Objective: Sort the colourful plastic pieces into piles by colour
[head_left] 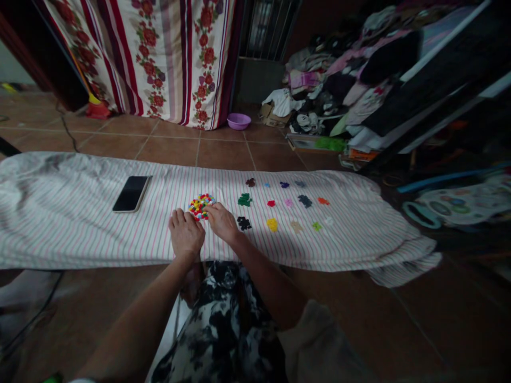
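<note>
Got left hand [187,231] and right hand [222,220] at the multicoloured pile [202,204], between the long edges of the surface [91,229]. Looking kinda narrow, can't tell if pinching anything.

Phone [131,194] left of mixed pile [202,206]

mixed-colour pile [200,204]: 1 | single-colour piles [245,200]: 14 | phone [131,194]: 1 | purple basin [239,122]: 1

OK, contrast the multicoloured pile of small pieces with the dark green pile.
The multicoloured pile mixes red, yellow, blue and white; the dark green pile is one colour. The multicoloured pile is larger, with left hand and right hand at it; the dark green pile is smaller, untouched. Both lie on the white striped cloth.
</note>
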Action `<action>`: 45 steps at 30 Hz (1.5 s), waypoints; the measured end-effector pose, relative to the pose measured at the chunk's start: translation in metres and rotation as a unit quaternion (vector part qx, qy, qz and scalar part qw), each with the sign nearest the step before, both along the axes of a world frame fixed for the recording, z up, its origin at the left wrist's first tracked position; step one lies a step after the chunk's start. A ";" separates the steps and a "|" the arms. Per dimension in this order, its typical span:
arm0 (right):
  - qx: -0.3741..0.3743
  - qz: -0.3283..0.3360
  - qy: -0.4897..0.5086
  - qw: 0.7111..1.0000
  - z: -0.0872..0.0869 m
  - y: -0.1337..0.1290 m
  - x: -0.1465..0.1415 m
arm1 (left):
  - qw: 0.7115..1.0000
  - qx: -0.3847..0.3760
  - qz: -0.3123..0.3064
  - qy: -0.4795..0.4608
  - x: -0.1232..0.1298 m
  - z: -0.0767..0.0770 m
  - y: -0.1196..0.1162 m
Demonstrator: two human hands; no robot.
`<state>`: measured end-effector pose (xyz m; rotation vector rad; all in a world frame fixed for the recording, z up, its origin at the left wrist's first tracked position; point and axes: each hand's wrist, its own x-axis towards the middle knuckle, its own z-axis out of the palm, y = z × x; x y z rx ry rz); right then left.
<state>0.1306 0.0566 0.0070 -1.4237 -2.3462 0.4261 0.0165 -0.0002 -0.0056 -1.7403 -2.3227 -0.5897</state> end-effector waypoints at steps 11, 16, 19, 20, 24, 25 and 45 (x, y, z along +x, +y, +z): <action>0.027 0.061 -0.007 0.998 -0.004 0.000 0.001 | 1.000 0.008 0.000 0.005 0.000 -0.002 0.000; 0.050 0.040 0.031 0.997 -0.008 -0.002 0.000 | 1.000 0.010 -0.002 0.005 0.000 -0.001 0.000; 0.052 0.023 0.045 0.997 -0.009 -0.004 -0.003 | 1.000 0.011 -0.003 -0.007 0.001 0.000 0.000; 0.051 0.018 0.049 0.997 -0.008 -0.004 -0.004 | 1.000 0.010 -0.003 -0.010 0.001 0.000 0.000; 0.049 0.003 0.076 0.996 -0.008 -0.003 -0.008 | 1.000 0.005 -0.003 -0.007 0.000 0.000 0.000; 0.049 -0.002 0.085 0.995 -0.009 -0.003 -0.009 | 1.000 0.004 -0.003 -0.003 0.000 0.000 0.000; 0.038 -0.036 0.161 0.986 0.000 -0.014 -0.004 | 1.000 0.011 -0.004 -0.010 0.001 0.005 -0.002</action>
